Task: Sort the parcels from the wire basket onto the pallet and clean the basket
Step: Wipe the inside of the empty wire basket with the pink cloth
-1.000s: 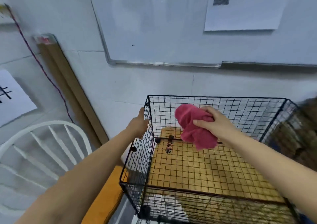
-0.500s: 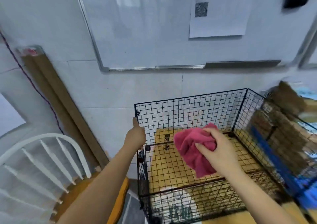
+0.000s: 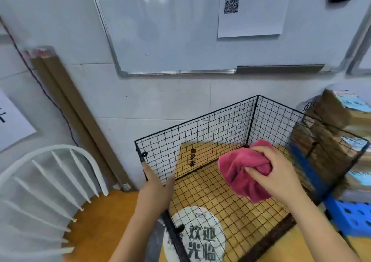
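A black wire basket stands against the white wall, with no parcels inside; a yellow mat shows through its mesh floor. My left hand rests on the basket's left wall near its top rim, fingers fairly straight. My right hand grips a bunched pink cloth inside the basket, near the far right corner. Brown parcels with light labels are stacked on a blue pallet just right of the basket.
A white spindle-back chair with an orange seat stands on the left. Long cardboard strips lean against the wall behind it. A whiteboard with a paper sheet hangs above. A round white floor sign lies under the basket's front.
The view has swung right and down. My right hand carried the pink cloth from the basket's middle toward its far right corner. My left hand slid lower along the left wall.
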